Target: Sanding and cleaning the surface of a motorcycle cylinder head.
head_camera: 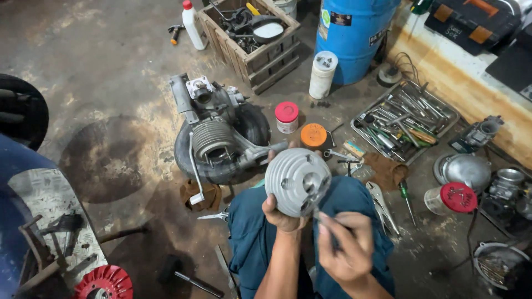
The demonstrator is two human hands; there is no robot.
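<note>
Head view: the left hand (281, 217) is gripping a finned cylinder head (297, 180), while the right hand's (346, 249) fingers are pinching a thin tool (327, 230) against it.

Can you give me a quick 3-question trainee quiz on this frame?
1. True or false: the left hand holds the finned cylinder head from below.
2. What does the right hand do?
A. rests on the floor
B. grips a thin dark tool pointed at the head
C. lifts the blue drum
3. Fill in: the engine lies on a ____ on the floor.

Key
1. True.
2. B; its tip meets the head's lower edge, though what kind of tool it is cannot be told.
3. Tyre, a black one under the engine.
</note>
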